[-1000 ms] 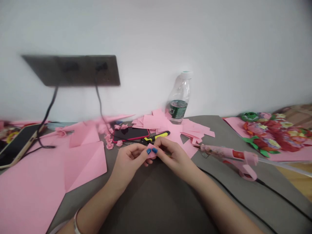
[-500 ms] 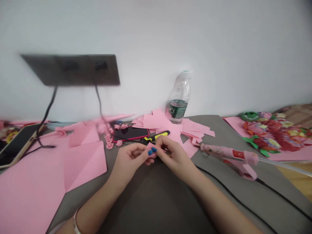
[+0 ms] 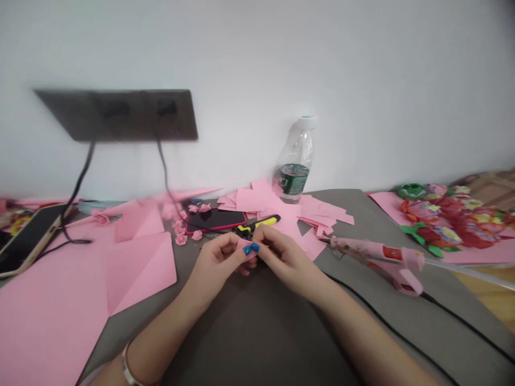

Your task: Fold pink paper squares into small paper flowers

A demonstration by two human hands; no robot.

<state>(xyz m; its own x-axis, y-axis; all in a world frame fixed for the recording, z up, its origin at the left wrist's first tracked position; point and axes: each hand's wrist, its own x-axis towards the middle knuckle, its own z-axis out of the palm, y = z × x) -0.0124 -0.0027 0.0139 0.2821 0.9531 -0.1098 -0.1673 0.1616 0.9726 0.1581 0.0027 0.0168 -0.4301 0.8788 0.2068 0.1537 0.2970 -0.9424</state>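
Note:
Between my two hands is a small piece of pink paper (image 3: 243, 243), mostly covered by my fingers. My left hand (image 3: 219, 260) pinches it from the left, thumb on top. My right hand (image 3: 284, 257) grips its right side, and the two blue-nailed thumbs nearly touch. Just beyond my fingers lie a yellow-and-black cutter (image 3: 259, 222) and a phone with a red edge (image 3: 217, 219). Several little folded pink paper flowers (image 3: 179, 230) sit left of that phone. Cut pink paper pieces (image 3: 257, 199) are heaped behind my hands.
A pink glue gun (image 3: 378, 254) lies on the right, its black cord (image 3: 374, 311) trailing forward. A plastic bottle (image 3: 295, 166) stands against the wall. Paper flowers (image 3: 446, 214) fill the far right. Large pink sheets (image 3: 52, 300) and another phone (image 3: 34, 236) are on the left.
My thumbs have come closer together over the pink paper, and less of it shows above them. My right hand has shifted slightly left. The things around stay in place.

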